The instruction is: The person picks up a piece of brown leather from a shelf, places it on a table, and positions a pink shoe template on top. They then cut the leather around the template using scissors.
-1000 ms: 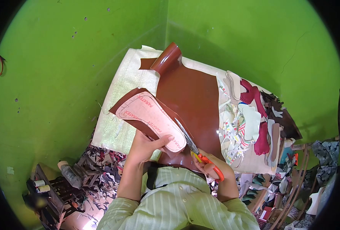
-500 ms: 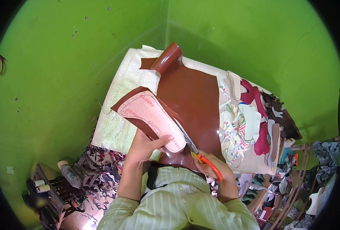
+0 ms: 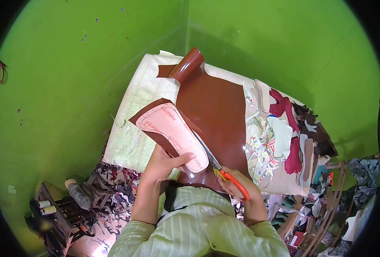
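My left hand point(image 3: 165, 164) pinches a pale pink insole template point(image 3: 172, 132) printed with red PARATEX lettering, its thumb flat on the narrower lower end. Beneath the template lies a piece of brown leather-like sheet point(image 3: 153, 136), its edges showing around the outline. My right hand point(image 3: 235, 183) grips orange-handled scissors point(image 3: 238, 184) low at the right. Their blades point(image 3: 209, 150) run along the right edge of the template, against the brown piece. Behind both hands spreads a large brown sheet point(image 3: 213, 107), rolled up at its far end.
Pale sheeting point(image 3: 130, 128) covers the table. On its right lie white cut shapes point(image 3: 279, 136), maroon cut pieces point(image 3: 292, 154) and striped scraps point(image 3: 260, 156). Green walls point(image 3: 91, 64) meet behind. At lower left, thread spools point(image 3: 48, 210) stand near a clear bottle point(image 3: 77, 193); scraps cover the floor.
The template and the brown piece under it have shifted slightly right and down with my left hand. My right hand and the scissors stay almost in place.
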The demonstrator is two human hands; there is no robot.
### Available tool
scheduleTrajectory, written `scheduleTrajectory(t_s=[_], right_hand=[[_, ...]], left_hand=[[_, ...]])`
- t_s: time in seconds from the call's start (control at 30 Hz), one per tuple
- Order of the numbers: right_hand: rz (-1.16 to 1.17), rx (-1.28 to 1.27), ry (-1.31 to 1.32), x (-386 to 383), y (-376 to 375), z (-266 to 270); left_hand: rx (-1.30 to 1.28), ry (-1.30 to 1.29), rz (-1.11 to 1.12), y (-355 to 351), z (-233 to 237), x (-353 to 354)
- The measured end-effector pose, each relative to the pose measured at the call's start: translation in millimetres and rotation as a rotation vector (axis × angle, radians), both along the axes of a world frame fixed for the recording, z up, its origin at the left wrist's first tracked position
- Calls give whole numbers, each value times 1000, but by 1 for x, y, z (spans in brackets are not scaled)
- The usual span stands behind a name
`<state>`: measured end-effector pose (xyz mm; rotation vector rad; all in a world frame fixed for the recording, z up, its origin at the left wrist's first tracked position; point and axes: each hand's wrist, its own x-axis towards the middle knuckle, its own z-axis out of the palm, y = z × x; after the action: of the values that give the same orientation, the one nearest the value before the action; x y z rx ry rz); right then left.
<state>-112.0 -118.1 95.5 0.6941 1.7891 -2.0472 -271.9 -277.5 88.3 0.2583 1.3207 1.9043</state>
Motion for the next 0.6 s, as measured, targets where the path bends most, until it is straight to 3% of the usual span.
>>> scheduleTrajectory(t_s=[0.07,0.13,0.37,0.57,0.6], right_hand=[[-3,-16,37,3,1,-6],[231,195,179,7,4,-12],[180,113,232,2,3,-8],[180,193,62,0,0,-1],[114,108,51,-1,-2,2]], left_hand=[[21,-9,-7,1,1,0],[65,-2,-29,2,1,0],[67,-74,-35,5,1,3],[61,-53,-49,3,-1,2],[74,-62,-50,3,-1,3]])
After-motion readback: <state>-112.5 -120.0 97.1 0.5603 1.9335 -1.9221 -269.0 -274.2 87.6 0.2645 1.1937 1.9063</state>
